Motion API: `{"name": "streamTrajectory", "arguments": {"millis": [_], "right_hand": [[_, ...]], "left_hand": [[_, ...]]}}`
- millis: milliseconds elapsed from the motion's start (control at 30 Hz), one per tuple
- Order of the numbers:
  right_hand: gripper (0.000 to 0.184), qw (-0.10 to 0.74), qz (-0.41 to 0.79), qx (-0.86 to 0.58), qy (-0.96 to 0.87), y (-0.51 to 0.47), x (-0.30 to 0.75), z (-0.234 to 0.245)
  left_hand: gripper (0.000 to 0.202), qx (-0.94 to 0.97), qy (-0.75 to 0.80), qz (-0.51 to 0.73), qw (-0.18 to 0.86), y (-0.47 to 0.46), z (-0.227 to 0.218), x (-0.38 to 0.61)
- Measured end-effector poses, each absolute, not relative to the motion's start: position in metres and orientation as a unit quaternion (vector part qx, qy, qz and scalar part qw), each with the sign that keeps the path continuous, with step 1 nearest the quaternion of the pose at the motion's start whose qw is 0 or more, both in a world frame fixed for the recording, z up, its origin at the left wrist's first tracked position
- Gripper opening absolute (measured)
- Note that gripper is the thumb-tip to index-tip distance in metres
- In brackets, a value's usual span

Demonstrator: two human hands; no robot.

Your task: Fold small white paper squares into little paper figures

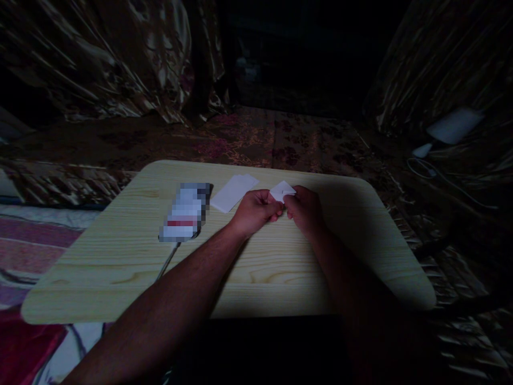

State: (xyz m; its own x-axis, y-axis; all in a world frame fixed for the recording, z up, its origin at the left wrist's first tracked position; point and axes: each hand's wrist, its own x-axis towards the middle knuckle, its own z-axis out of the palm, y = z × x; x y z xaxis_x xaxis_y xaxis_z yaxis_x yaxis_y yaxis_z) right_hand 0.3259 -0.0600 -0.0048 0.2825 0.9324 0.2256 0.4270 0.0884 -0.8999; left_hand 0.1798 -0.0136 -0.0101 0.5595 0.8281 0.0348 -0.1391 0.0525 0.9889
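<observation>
- Fingers [274,212] of the left hand [253,212] and right hand [306,208] pinch a small folded paper [282,189] between them, one hand at each side.
- This folded paper is over the far half of the bench [264,262]; whether it touches the wood, I cannot tell.
- As for progress, it seems well creased already, a flap and layers showing; whether any folding is left cannot be judged.
- Just left of the left hand, a stack of white paper [233,193] lies flat, ungripped.
- Farther left lies a phone-like device [185,209], its face pixelated, a cable [168,259] at its near end.
- Beyond the far edge, patterned fabric [256,136] sits in dim light.
</observation>
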Motion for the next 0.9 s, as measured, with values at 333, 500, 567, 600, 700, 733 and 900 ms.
{"name": "streamTrajectory", "arguments": {"millis": [333,500,567,600,700,733,900], "right_hand": [[0.013,0.509,0.278,-0.626,-0.521,-0.062,0.3224,0.0002],[0.016,0.515,0.242,-0.622,-0.538,-0.0597,0.3243,-0.0063],[0.017,0.521,0.253,-0.62,-0.529,-0.0596,0.3239,-0.007],[0.016,0.522,0.264,-0.619,-0.524,-0.0598,0.3234,-0.0067],[0.012,0.521,0.291,-0.613,-0.517,-0.0607,0.3216,-0.0042],[0.012,0.519,0.293,-0.613,-0.518,-0.0609,0.3211,-0.0034],[0.012,0.533,0.27,-0.611,-0.519,-0.06,0.319,-0.0049]], "left_hand": [[0.018,0.59,0.294,0.368,0.655,-0.0161,-0.0085,0.1812],[0.017,0.592,0.293,0.366,0.656,-0.0155,-0.0096,0.1818],[0.017,0.587,0.291,0.367,0.66,-0.0148,-0.0101,0.1818],[0.017,0.586,0.29,0.368,0.662,-0.0146,-0.0103,0.1818],[0.016,0.589,0.291,0.369,0.657,-0.0153,-0.0101,0.1821],[0.016,0.591,0.292,0.369,0.655,-0.0158,-0.0099,0.1823],[0.017,0.592,0.289,0.371,0.654,-0.0168,-0.0095,0.1831]]}}
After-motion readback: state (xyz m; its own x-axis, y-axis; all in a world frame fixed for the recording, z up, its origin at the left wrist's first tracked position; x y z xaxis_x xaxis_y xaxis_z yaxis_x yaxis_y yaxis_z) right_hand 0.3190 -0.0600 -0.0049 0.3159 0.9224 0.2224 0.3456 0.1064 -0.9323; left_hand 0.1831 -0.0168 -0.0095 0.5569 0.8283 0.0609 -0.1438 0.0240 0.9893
